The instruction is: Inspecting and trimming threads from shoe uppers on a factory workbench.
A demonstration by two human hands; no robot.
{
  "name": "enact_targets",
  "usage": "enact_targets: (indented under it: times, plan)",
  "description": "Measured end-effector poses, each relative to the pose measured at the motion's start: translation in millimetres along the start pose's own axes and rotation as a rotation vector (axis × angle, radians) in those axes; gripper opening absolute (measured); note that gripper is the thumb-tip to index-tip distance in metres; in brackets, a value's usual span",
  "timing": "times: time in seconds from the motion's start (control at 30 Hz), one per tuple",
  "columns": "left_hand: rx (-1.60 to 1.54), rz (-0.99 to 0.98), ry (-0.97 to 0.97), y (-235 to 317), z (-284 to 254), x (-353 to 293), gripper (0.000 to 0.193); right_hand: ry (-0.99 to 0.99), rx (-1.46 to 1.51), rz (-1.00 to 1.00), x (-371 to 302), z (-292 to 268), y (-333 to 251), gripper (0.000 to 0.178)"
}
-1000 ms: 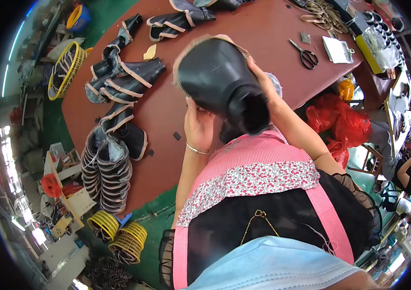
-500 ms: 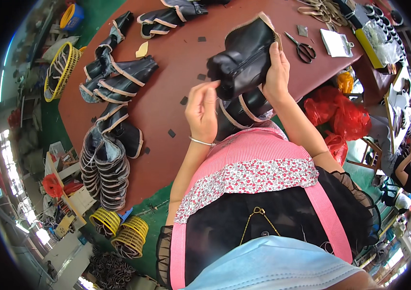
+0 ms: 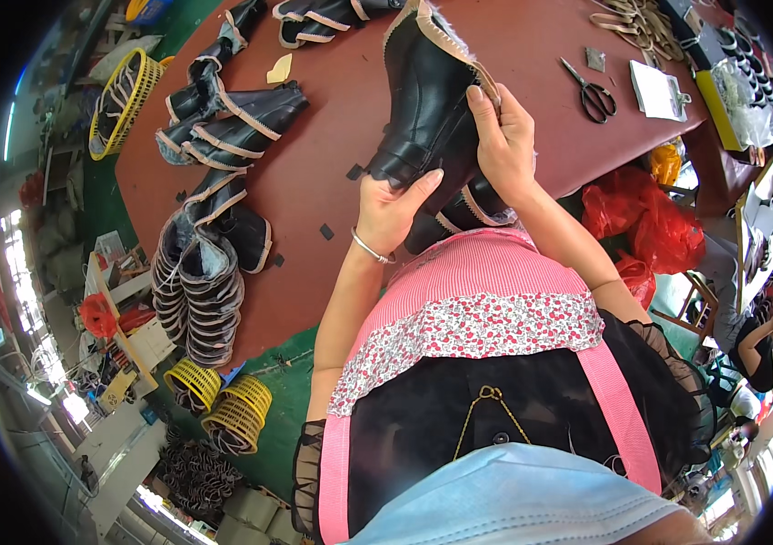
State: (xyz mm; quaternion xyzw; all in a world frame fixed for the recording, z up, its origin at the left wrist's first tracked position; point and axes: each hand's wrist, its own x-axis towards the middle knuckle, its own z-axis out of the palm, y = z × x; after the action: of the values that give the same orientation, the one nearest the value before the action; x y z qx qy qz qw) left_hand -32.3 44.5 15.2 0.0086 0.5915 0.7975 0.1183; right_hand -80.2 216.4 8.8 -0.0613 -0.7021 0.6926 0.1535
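A black leather boot upper (image 3: pixel 423 100) with a pale, toothed lining edge and fluffy lining is held up over the red-brown table. My left hand (image 3: pixel 391 207) grips its lower end, thumb on the near side and fingers curled out of sight beneath. At the pale-edged opening, my right hand (image 3: pixel 503 141) pinches the rim between thumb and fingers. More black boot uppers (image 3: pixel 466 207) lie under the held one, against my pink apron, partly hidden.
Black boot uppers (image 3: pixel 250 127) and a nested stack of them (image 3: pixel 200 300) lie on the table's left. Scissors (image 3: pixel 597 95), a white pad (image 3: pixel 657 91) and tan strips (image 3: pixel 645 27) rest at the far right. Red plastic bags (image 3: pixel 650 222) are beyond the right edge; yellow baskets (image 3: pixel 239 407) stand below left.
The boot upper has been turned, its pale opening now up and its lower end toward me. My left hand, earlier with fingertips at its edge, now wraps its lower end.
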Motion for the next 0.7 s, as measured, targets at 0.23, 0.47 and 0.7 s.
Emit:
enact_targets:
  times: [0.23, 0.47, 0.7]
  plan:
    - [-0.142, 0.109, 0.339, -20, 13, 10, 0.026, 0.034, -0.2, -0.182, -13, 15, -18, 0.014]
    - [-0.151, 0.048, 0.32, -20, 18, 16, 0.024, -0.041, -0.186, -0.083, -9, 10, -8, 0.02]
    - [-0.308, -0.076, -0.11, -2, -16, 2, 0.04, -0.698, 0.317, 0.267, -13, -50, -3, 0.033]
